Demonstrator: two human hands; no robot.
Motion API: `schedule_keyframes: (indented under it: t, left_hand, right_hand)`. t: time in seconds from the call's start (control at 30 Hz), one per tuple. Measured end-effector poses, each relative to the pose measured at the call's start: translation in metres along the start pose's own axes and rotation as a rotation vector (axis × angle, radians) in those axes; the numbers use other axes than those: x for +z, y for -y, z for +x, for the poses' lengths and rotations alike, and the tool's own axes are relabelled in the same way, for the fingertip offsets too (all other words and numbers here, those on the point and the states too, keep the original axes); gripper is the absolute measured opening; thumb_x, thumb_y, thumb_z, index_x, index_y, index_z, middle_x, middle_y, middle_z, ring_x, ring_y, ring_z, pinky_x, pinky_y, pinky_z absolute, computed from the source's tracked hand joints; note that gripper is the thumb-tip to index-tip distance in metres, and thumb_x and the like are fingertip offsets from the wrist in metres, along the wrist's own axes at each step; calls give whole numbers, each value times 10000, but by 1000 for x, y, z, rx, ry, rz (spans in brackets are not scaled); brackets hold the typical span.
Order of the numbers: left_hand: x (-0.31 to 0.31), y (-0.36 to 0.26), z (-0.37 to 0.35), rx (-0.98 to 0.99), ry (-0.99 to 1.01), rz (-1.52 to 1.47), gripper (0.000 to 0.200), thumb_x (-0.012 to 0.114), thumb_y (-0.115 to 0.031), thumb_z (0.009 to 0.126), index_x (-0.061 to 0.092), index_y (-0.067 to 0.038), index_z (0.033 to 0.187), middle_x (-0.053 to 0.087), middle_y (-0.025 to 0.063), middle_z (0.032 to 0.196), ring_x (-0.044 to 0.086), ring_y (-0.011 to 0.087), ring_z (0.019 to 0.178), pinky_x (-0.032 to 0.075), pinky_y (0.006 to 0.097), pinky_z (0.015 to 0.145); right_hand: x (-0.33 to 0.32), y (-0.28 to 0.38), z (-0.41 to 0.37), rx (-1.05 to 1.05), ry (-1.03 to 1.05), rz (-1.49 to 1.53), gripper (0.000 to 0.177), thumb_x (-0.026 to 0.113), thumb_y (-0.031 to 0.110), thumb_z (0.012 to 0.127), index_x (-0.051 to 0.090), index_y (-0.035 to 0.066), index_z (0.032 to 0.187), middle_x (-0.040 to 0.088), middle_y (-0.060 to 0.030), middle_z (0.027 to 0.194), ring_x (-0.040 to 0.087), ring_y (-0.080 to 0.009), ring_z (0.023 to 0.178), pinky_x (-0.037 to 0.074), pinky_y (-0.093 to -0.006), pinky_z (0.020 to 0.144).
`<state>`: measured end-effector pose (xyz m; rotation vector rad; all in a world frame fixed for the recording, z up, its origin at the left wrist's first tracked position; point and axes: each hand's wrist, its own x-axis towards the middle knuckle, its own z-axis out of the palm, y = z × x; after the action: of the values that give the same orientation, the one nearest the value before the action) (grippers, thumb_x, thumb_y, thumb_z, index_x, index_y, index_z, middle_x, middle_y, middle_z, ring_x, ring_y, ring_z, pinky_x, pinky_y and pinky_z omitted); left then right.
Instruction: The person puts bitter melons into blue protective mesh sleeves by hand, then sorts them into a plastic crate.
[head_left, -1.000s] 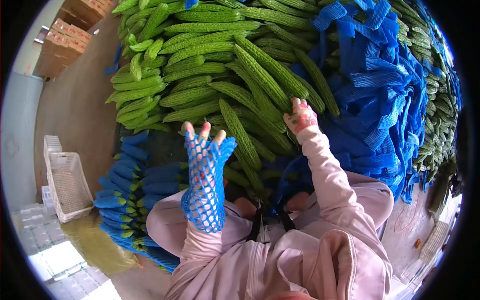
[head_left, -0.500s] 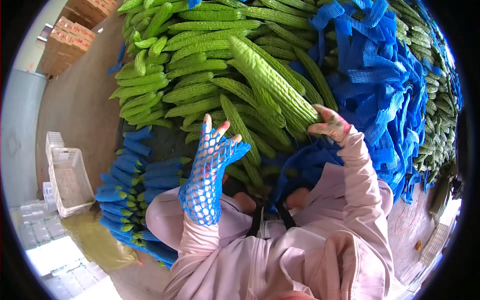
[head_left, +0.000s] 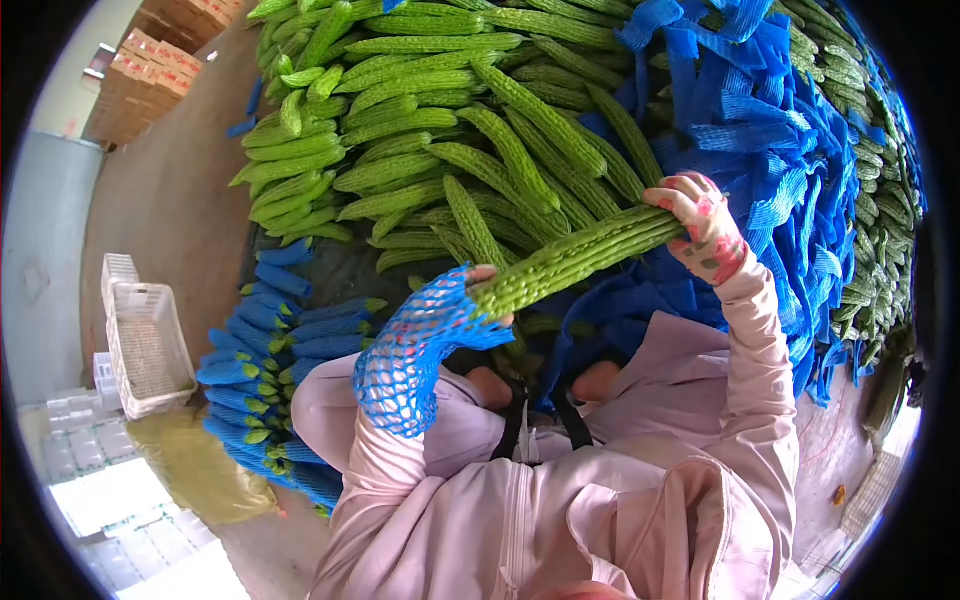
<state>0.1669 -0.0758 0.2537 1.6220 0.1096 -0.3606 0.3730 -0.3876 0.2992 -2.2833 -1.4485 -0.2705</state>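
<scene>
A long green bitter melon (head_left: 580, 262) lies slantwise between my two hands, its right end higher than its left. My right hand (head_left: 702, 222), in a pink-patterned glove, is closed round the upper right end. A blue mesh sleeve net (head_left: 400, 355) is pulled over my left hand (head_left: 480, 285) and wrist. The left fingertips poke out of it and close on the melon's lower left end, at the net's mouth. Beyond my hands lies a heap of bare bitter melons (head_left: 400, 130). To the left, netted bitter melons (head_left: 240, 370) lie in stacked rows.
A large pile of blue nets (head_left: 765, 170) is at the right, with more bitter melons (head_left: 868, 230) behind it. White plastic crates (head_left: 150, 345) stand at far left beside a yellowish sack (head_left: 195, 465). Cardboard boxes (head_left: 145, 85) are stacked at the back left.
The melon has swung from pointing up and away to lying across, its free end now at my left hand. My left fingers have gone from spread to closed on it.
</scene>
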Motion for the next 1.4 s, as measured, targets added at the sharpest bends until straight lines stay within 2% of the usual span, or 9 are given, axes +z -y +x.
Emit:
schedule_keyframes:
  t: [0.2, 0.3, 0.4, 0.5, 0.6, 0.67, 0.77, 0.93, 1.4]
  left_hand:
    - [35, -1, -16, 3, -4, -152, 529, 628, -176, 867, 399, -49, 1327, 573, 141, 1220, 509, 311, 1181, 496, 422, 910]
    - [46, -11, 8, 20, -29, -216, 508, 621, -169, 869, 411, -47, 1316, 576, 136, 1214, 516, 304, 1167, 497, 415, 902]
    - [48, -11, 1, 1, -83, -289, 488, 613, -162, 871, 423, -46, 1306, 579, 131, 1209, 524, 296, 1152, 498, 408, 894]
    - [52, -12, 2, -12, -131, -368, 469, 605, -155, 873, 434, -44, 1295, 582, 127, 1203, 532, 289, 1138, 499, 401, 886]
    - [54, -3, -29, -36, -189, -472, 450, 598, -149, 875, 446, -43, 1285, 585, 122, 1197, 539, 281, 1124, 501, 394, 878]
    - [54, -2, -31, -42, -223, -544, 437, 593, -144, 877, 453, -42, 1278, 587, 119, 1193, 544, 276, 1115, 501, 389, 873]
    - [55, -6, -15, -66, -281, -660, 419, 585, -137, 879, 465, -40, 1268, 590, 114, 1187, 552, 269, 1100, 503, 382, 865]
    - [48, -4, -16, -90, -372, -826, 389, 573, -126, 882, 484, -37, 1250, 595, 107, 1178, 565, 257, 1077, 505, 370, 852]
    - [66, 2, -68, -118, -596, -1258, 317, 537, -94, 892, 538, -30, 1202, 610, 85, 1151, 600, 222, 1010, 510, 338, 815]
  right_hand:
    - [47, 26, 20, 281, -337, -257, 662, 633, 44, 547, 524, 77, 1199, 484, -178, 1233, 449, -349, 1186, 329, -476, 1040]
    - [109, 88, 18, 390, -627, 769, 704, 625, 39, 759, 307, 31, 1387, 401, -183, 1368, 381, -314, 1275, 288, -434, 1070]
    - [148, 157, 24, 684, -573, 1922, 759, 634, 154, 875, 153, 8, 1443, 357, -141, 1419, 341, -231, 1307, 272, -381, 1078]
    - [183, 171, 21, 596, -368, 2031, 648, 680, 207, 854, 326, -4, 1355, 502, -106, 1277, 468, -190, 1178, 343, -344, 1031]
    - [182, 165, 17, 882, -140, 1550, 438, 739, 230, 797, 541, -19, 1098, 615, -72, 995, 570, -175, 920, 451, -329, 834]
    - [180, 159, 20, 799, -194, 1381, 321, 752, 202, 769, 594, 6, 968, 603, -91, 906, 566, -185, 851, 446, -327, 752]
    - [169, 155, 26, 292, -467, 747, 192, 721, 147, 792, 565, 48, 846, 554, -60, 772, 544, -168, 737, 433, -304, 669]
    - [152, 164, 25, 645, -354, 1410, 94, 636, 98, 870, 564, 38, 857, 564, -7, 721, 494, -60, 673, 425, -223, 620]
    - [177, 64, 78, 779, -591, 1113, 74, 667, 60, 830, 602, 25, 831, 564, 35, 710, 461, -40, 658, 410, -207, 609]
